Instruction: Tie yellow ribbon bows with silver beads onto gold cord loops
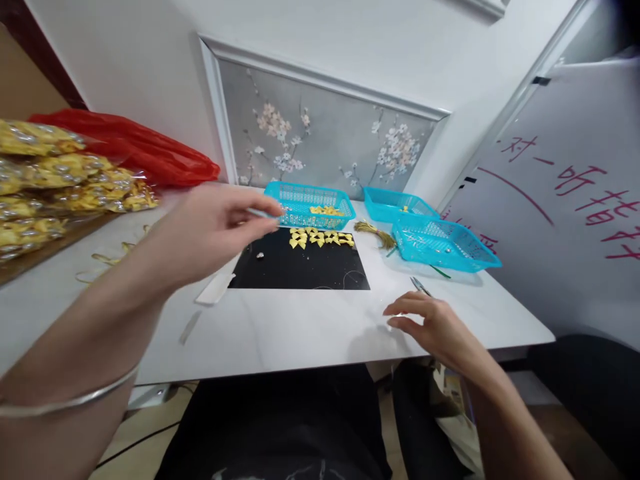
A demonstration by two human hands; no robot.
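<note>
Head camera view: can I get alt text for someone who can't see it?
Two bare hands above a white table: the left hand near a blue basket behind a black mat with yellow bows, the right hand near a small tool. Two more blue baskets at right.

bright, blurred hands, soft shadows
</note>
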